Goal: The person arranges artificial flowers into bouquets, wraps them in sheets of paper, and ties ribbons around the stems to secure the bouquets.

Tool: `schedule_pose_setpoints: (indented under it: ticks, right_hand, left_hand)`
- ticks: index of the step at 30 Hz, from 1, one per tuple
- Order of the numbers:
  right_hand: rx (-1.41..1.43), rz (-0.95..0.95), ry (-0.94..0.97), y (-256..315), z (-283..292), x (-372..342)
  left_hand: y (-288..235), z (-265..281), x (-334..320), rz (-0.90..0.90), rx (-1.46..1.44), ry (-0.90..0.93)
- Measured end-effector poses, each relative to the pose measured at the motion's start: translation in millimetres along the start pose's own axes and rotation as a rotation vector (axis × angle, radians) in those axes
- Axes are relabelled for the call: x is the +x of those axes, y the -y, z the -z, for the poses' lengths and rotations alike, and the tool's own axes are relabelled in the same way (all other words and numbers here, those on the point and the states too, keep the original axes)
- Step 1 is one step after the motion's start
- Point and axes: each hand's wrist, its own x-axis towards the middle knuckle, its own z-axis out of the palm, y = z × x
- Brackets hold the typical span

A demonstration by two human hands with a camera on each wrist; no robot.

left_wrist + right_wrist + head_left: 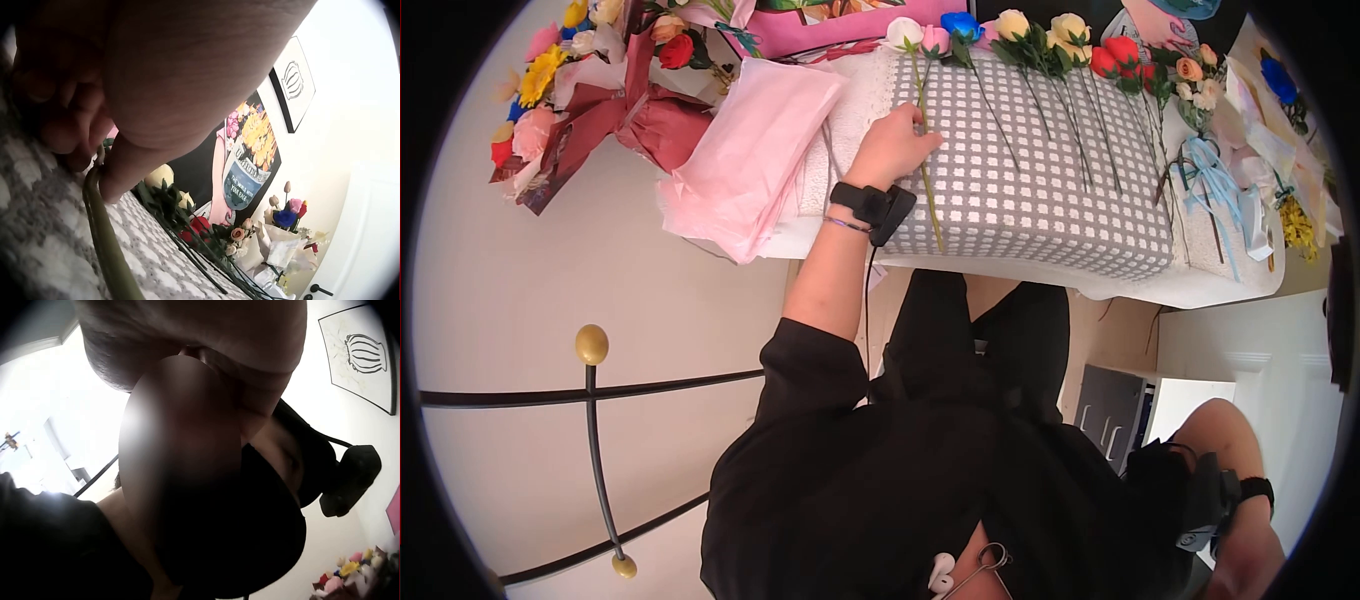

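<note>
My left hand lies over the checked cloth and pinches the green stem of an artificial flower between thumb and fingers. That stem runs up to a pale flower head at the cloth's far edge, and its lower end points toward my body. Just right of it are a pink flower and a blue rose. My right hand is raised close to my head, away from the flowers; its fingers are mostly hidden, so I cannot tell how they lie.
Cream roses and red roses lie farther right on the grey-white cloth. Folded pink wrapping paper covers the table's left part. A wrapped bouquet stands at far left. Blue ribbon and more bouquets are at right.
</note>
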Motion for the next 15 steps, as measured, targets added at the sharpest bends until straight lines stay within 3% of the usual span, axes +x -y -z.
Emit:
schedule_pose_setpoints:
  ticks: [2, 4, 6, 7, 9, 12, 15]
  right_hand:
    - [0.347, -0.227, -0.016, 2.7, -3.3, -4.7]
    - [0.347, -0.316, -0.004, 42.0, -32.9, -8.8]
    - [-0.837, -0.033, -0.829, 99.9, -105.6, -55.4]
    - [-0.833, -0.029, -0.83, 32.3, 6.2, -64.1]
    - [0.336, -0.576, -0.061, -5.9, 0.6, 19.6]
    - [0.379, -0.463, 0.016, 22.0, 3.7, 13.1]
    - [0.499, -0.524, -0.007, 7.4, 3.6, 17.9]
  left_hand:
    - [-2.6, 1.9, -1.7, 0.014, -0.01, -0.006]
    - [-4.5, 0.9, -1.7, 0.012, 0.008, -0.009]
    - [-4.6, -2.4, 0.4, 0.015, 0.0, -0.006]
    - [-2.2, -0.7, 0.5, 0.027, -0.003, -0.009]
    - [1.5, -3.3, 1.3, 0.012, 0.0, -0.018]
    - [-0.7, 1.1, -1.3, 0.009, 0.005, -0.018]
    - [-2.5, -0.6, -0.7, 0.03, -0.021, -0.002]
